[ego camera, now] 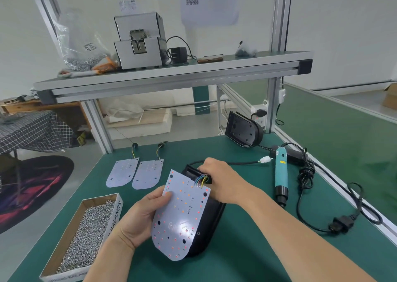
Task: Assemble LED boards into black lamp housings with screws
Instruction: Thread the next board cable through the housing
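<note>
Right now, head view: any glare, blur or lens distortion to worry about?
Head view: a white glare patch washes out the lower middle of the LED board in the left hand; head view: shelf edge bows and posts lean from the wide lens; head view: QR sheet on the wall is soft.

White LED board [180, 215], black housing [211, 217], green table [247, 249].
</note>
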A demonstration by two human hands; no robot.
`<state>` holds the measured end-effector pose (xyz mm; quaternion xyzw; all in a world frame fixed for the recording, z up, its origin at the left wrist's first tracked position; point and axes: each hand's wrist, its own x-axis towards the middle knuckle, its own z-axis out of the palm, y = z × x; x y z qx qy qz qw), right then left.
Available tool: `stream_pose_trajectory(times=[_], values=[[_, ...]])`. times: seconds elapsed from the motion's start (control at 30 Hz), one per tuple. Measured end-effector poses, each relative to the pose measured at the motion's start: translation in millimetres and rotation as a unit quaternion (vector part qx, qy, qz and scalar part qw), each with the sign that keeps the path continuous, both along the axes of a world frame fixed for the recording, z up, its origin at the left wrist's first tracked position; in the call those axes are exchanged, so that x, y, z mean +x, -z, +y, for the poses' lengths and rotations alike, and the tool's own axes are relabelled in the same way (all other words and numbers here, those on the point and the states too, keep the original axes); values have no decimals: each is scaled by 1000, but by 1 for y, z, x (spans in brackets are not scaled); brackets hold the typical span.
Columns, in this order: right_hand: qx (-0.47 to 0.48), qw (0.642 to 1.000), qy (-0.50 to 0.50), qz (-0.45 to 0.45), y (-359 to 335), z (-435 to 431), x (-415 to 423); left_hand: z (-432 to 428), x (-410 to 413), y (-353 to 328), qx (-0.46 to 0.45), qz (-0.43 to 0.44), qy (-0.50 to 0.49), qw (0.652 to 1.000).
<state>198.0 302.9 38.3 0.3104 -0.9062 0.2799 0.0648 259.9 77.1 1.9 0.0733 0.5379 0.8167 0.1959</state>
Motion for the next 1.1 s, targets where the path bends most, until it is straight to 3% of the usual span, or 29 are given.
stream_pose_trajectory(times=[0.23, 0.53, 0.87, 0.97, 1.1], values=[[29, 999, -6, -16, -3, 5, 3, -1, -1, -4, -38, 2, -1, 999], [30, 994, 98, -26, 12, -6, -6, 5, 1, -9, -50, 14, 22, 998], [1, 995, 95, -15, -3, -4, -3, 9, 0, -11, -53, 34, 21, 998], [21, 998, 54, -13, -10, 0, -1, 9, 1, -12, -57, 37, 22, 997], [-16, 983, -61, -173, -19, 19, 1, 2, 0, -11, -41, 33, -2, 999]])
